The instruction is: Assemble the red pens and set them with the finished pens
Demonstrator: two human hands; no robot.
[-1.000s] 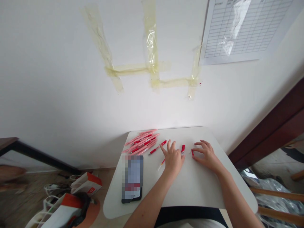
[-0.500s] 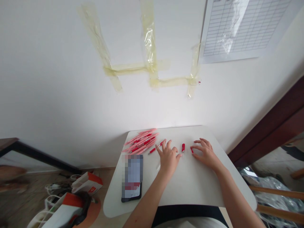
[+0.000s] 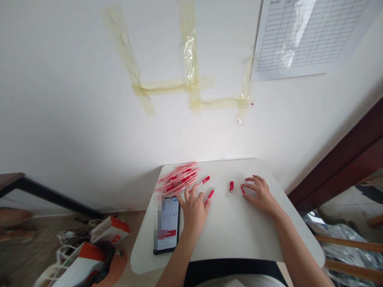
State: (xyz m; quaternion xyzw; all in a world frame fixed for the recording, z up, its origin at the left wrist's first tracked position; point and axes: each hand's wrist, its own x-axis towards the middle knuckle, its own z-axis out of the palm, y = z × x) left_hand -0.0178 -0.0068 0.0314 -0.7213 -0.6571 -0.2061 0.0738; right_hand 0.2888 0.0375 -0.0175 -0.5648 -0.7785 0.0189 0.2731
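My left hand [image 3: 193, 207] is over the table just right of the phone, fingers curled and apart. Its thumb and index finger pinch a red pen piece [image 3: 211, 194] with a pale tip pointing up and away. Beyond its fingertips lies another red pen [image 3: 206, 179] with a clear section; its near end is hidden by my fingers. My right hand [image 3: 257, 193] rests on the right side, thumb and index finger closed on a small slim red pen part [image 3: 242, 190]. Between my hands lies a red pen cap-like piece [image 3: 231, 186] with a thin clear end.
A pile of pink and red pens [image 3: 178, 178] lies at the table's back left. A phone [image 3: 169, 227] lies in front of it. The white table [image 3: 233, 235] meets a taped wall [image 3: 221, 135]. Paper bags [image 3: 109, 231] stand on the floor at left.
My left hand has moved left, toward the phone and pen pile, and now shows a red pen piece at its thumb. My right hand stays in place.
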